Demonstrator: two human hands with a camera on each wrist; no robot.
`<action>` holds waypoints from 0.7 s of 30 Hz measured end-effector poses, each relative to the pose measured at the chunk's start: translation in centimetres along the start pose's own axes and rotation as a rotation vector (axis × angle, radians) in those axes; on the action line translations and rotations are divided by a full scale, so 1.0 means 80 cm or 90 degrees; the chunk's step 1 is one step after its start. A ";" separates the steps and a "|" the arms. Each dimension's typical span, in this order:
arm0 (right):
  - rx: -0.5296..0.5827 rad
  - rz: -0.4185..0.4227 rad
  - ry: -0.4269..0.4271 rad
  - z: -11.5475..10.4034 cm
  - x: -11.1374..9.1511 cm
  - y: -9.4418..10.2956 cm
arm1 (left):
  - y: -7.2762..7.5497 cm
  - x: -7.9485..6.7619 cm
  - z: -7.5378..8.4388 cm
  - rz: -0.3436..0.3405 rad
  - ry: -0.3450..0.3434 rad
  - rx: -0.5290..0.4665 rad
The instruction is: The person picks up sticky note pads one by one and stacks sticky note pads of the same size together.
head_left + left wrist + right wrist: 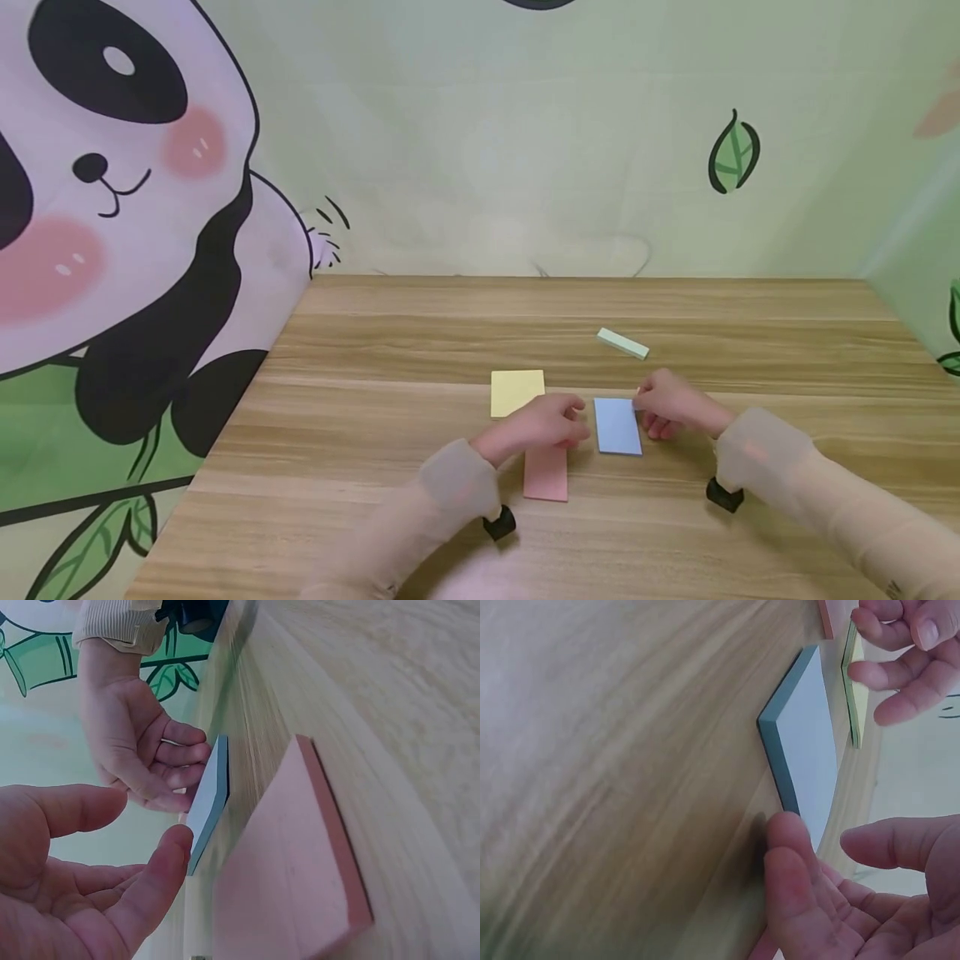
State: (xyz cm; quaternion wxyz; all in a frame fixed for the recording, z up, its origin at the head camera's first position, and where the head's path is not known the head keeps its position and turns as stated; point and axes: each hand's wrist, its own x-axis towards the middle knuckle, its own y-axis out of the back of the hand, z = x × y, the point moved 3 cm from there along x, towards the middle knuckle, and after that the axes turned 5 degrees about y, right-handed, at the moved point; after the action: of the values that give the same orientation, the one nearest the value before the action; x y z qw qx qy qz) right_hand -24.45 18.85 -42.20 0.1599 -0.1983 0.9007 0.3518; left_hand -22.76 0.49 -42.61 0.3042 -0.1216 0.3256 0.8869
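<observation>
A blue sticky note pad lies flat on the table between the two hands. At its right edge is my right hand, fingers loosely bent; in the right wrist view the fingertips are close against the pad's corner, and contact is hard to tell. My left hand hovers over the upper part of a pink pad, thumb and fingers apart with nothing between them. Behind that hand sits a yellow pad, partly covered by it. A pink edge shows below the right fingers, mostly hidden.
A narrow pale green strip-shaped pad lies farther back on the wood-grained table. Beyond the table's back edge stands a light green wall with a panda and leaves printed on it.
</observation>
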 end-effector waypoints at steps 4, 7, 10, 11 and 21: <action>0.011 -0.002 0.003 0.000 0.000 -0.001 | -0.003 0.008 0.002 -0.006 0.002 -0.016; 0.014 -0.003 0.004 0.000 0.001 -0.002 | -0.005 0.014 0.002 -0.009 0.006 -0.022; 0.020 -0.004 0.002 -0.001 0.001 -0.002 | -0.006 0.019 0.002 -0.006 0.009 -0.024; 0.024 -0.004 0.000 -0.001 0.001 -0.003 | -0.006 0.021 0.001 -0.006 0.010 -0.026; 0.084 -0.006 -0.014 0.006 0.005 -0.007 | -0.007 0.031 0.001 -0.018 0.028 -0.084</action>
State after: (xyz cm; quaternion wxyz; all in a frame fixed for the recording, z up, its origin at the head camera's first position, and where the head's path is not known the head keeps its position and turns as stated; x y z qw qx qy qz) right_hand -24.46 18.66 -43.02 0.1846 -0.1879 0.9192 0.2928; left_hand -24.34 2.05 -43.83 0.3006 -0.1655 0.2712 0.8993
